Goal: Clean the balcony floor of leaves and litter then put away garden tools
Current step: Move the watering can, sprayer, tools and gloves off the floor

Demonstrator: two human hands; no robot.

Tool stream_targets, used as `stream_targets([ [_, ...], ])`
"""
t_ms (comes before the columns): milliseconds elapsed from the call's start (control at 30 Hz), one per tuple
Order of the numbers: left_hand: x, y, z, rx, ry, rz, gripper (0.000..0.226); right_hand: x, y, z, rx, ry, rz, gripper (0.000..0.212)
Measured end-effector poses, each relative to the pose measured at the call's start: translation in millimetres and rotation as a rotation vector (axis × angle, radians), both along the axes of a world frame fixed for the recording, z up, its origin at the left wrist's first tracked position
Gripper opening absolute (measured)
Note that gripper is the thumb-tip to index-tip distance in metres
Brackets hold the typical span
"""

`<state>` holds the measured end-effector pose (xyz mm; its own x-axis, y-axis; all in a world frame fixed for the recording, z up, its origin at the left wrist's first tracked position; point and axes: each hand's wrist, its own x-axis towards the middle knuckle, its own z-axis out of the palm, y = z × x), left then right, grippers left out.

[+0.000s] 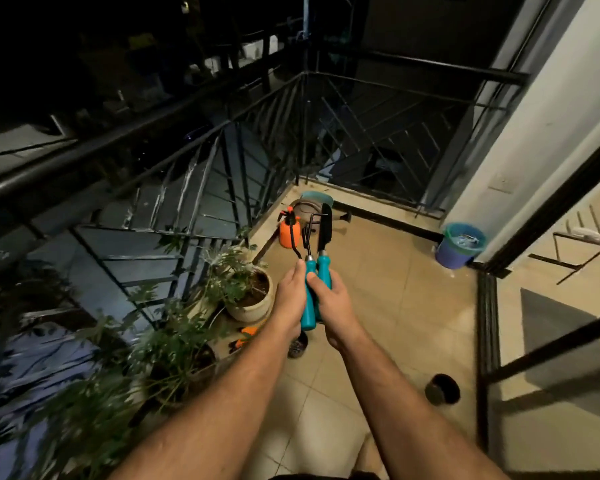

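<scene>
Two small garden tools with teal handles stand upright between my hands over the tiled balcony floor (pixel 395 306). One is a black hand rake (pixel 309 233) with bent prongs, the other a black narrow trowel (pixel 325 225). My left hand (pixel 290 297) grips the rake's teal handle (pixel 308 306). My right hand (pixel 331 303) grips the trowel's handle (pixel 324 268), thumb laid across the front. The two handles touch side by side.
An orange pump sprayer (pixel 288 230) and a bucket with a teal rim (pixel 314 202) sit in the far corner by the black railing (pixel 222 140). A blue bucket (pixel 459 245) stands by the wall. Potted plants (pixel 246 292) line the left edge. A dark round object (pixel 442 389) lies on the tiles.
</scene>
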<state>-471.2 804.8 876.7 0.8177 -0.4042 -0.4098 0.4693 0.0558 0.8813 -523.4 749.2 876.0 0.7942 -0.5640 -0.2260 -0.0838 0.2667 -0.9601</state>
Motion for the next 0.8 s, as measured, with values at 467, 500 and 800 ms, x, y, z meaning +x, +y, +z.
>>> stream_targets([
  [467,-20.0,-274.7,26.8,-0.057,-0.03,-0.126,0.032,-24.8,-271.0,30.9,-0.141,0.103,-0.026,0.013],
  [500,-19.8,-293.2,29.9,-0.068,-0.038,-0.127,0.032,-25.1,-289.3,33.3,-0.156,0.101,-0.028,0.017],
  [800,22.7,-422.0,25.6,-0.104,-0.052,-0.136,0.018,13.1,-414.3,35.1,-0.15,0.099,-0.005,0.034],
])
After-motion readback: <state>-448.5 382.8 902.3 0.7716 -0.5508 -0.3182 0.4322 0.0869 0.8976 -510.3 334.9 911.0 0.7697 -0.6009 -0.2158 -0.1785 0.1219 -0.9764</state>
